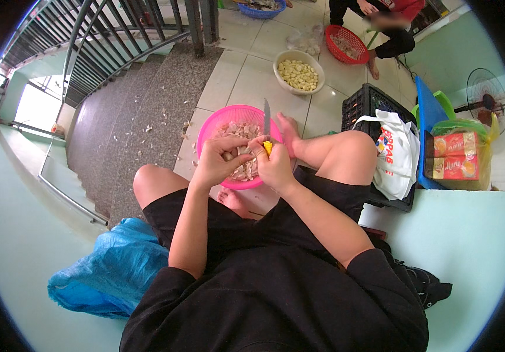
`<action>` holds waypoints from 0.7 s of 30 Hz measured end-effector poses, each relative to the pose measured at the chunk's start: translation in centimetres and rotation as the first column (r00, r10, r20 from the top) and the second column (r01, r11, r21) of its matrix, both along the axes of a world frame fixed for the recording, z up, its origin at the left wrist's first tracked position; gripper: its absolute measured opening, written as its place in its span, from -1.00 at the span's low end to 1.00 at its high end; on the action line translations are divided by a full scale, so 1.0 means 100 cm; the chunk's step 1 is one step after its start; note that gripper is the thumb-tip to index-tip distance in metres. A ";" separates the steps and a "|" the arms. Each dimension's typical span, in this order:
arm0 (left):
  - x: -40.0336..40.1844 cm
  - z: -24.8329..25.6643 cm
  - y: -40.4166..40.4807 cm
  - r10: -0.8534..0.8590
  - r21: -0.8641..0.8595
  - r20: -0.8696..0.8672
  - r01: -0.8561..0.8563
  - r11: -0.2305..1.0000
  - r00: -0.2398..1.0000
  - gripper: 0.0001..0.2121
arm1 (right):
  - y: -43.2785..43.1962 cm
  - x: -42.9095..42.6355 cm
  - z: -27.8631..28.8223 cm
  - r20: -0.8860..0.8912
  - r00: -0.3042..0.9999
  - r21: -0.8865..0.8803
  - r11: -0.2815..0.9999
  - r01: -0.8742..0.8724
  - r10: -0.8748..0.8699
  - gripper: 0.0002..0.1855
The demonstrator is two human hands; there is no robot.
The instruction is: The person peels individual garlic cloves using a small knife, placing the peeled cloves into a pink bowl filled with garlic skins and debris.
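My left hand (215, 160) is curled over the pink plastic basket (206, 125), with what looks like a garlic clove (228, 156) in its fingers. In my right hand (276, 165) is a knife (267, 116) with a yellow handle, its blade pointing up and away from me. The fingertips of both hands come close together over the basket. Loose papery garlic skins (243, 130) fill much of the basket, which stands on the floor between my legs. My fingers partly hide its contents.
Beyond the basket stands a cream basin (277, 77) of peeled cloves. Another person (393, 26) sits by a red basket (360, 42). A black crate (351, 103) and white bag (395, 154) are at right. Stone stairs (147, 114) descend left; a blue sack (107, 268) lies nearby.
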State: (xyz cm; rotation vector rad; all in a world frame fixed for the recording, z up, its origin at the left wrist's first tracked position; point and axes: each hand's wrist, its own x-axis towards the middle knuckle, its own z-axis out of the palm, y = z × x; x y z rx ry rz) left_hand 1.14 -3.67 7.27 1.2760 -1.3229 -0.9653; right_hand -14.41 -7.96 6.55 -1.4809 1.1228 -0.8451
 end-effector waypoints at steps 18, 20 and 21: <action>0.010 -0.027 0.003 -0.025 0.082 -0.321 0.054 0.995 0.947 -0.70 | -0.056 -0.018 -0.033 -0.017 0.989 0.017 0.988 0.150 -0.150 -0.74; 0.012 -0.047 0.000 0.015 0.020 -0.538 -0.005 1.000 0.843 -0.69 | -0.050 0.002 -0.033 -0.306 0.944 -0.085 0.991 0.105 -0.126 -0.74; 0.010 -0.056 -0.002 0.019 -0.008 -0.637 -0.031 1.000 0.771 -0.69 | -0.055 0.004 -0.047 -0.410 0.905 -0.051 0.994 0.099 -0.112 -0.74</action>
